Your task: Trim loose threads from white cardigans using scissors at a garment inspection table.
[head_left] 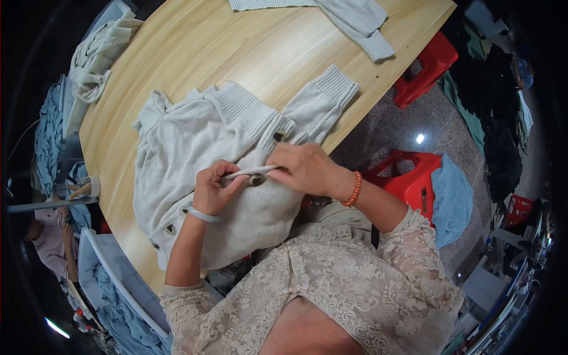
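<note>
A pale grey-white knitted cardigan (pixel 183 139) lies bunched on the wooden table, its lower part hanging over the near edge toward my lap. My left hand (pixel 218 186) pinches the folded button band between thumb and fingers. Close by on the right, my right hand (pixel 307 168) grips the same band, its fingers closed. Between the two hands a brownish button (pixel 255 179) shows on the fabric. Another dark button (pixel 280 136) sits near the ribbed hem, just above my right hand. A ribbed cuff (pixel 336 86) stretches out to the right.
Another light knit garment (pixel 355 26) lies at the table's far edge. Red plastic stools (pixel 408 177) stand on the right, one with a blue knit piece (pixel 452 198) over it. Bins (pixel 115 254) of blue knitwear line the left, where another person (pixel 53 236) sits.
</note>
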Demonstrator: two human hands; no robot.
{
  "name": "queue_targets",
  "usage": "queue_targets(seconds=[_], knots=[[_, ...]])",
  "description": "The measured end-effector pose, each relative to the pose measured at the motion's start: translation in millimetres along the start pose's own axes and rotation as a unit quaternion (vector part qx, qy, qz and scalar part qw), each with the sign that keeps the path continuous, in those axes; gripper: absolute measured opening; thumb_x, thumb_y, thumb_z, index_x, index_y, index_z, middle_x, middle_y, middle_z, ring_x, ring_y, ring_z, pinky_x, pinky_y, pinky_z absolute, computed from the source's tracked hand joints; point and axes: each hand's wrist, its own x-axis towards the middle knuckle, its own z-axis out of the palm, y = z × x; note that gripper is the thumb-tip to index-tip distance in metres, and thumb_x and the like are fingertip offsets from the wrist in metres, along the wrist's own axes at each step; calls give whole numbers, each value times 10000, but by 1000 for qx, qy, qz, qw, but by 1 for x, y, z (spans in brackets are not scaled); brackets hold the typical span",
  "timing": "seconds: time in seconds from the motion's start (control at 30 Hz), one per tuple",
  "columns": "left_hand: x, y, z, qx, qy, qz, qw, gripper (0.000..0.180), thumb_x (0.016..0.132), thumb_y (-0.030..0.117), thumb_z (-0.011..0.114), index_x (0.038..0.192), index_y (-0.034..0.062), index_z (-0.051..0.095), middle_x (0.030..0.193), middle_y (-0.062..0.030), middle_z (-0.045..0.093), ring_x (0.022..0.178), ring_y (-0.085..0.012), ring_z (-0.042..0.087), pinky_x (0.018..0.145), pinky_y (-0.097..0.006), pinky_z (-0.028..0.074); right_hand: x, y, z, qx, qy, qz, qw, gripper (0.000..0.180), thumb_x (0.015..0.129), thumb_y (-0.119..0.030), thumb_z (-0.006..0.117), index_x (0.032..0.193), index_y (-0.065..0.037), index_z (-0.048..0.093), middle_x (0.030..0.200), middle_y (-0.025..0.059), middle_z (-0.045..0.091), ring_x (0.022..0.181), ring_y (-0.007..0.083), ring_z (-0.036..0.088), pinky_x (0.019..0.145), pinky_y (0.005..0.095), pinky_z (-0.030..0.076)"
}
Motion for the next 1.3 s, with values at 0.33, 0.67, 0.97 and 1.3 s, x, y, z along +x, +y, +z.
queue_targets(seconds=[0.33, 0.67, 0.97, 1.3], knots=[[26, 37, 13, 181, 57, 116, 975, 201, 784, 14, 700, 976, 51, 654, 921, -125, 599, 788, -299, 614, 679, -377, 501, -22, 15, -30, -118, 14, 60, 991, 173, 836, -132, 658, 992, -58, 639, 890, 88, 601, 744, 311, 645, 626, 383, 519], [82, 36, 52, 152, -8, 55, 987, 126, 795, 59, 705, 889, -8, 653, 817, -164, 652, 732, -285, 648, 676, -356, 517, -19, 7, -21, -57, 67, 56, 995, 173, 817, -77, 663, 986, -50, 632, 899, 115, 598, 755, 326, 642, 641, 391, 521], [78, 29, 48, -269, -86, -149, 948, 91, 867, 91, 722, 887, 7, 696, 731, -2, 658, 600, -47, 538, 520, -198, 417, -16, 6, -11, -4, 117, 59, 991, 299, 771, -1, 670, 1058, -18, 588, 962, 149, 619, 821, 350, 644, 713, 399, 526], [64, 29, 48, -213, -162, -50, 962, 308, 835, 98, 738, 1106, -27, 664, 981, -60, 685, 891, -99, 622, 783, -265, 520, -14, 11, -15, -60, 83, 42, 994, 392, 790, -85, 654, 1159, 8, 560, 968, 193, 602, 845, 372, 623, 730, 432, 524]])
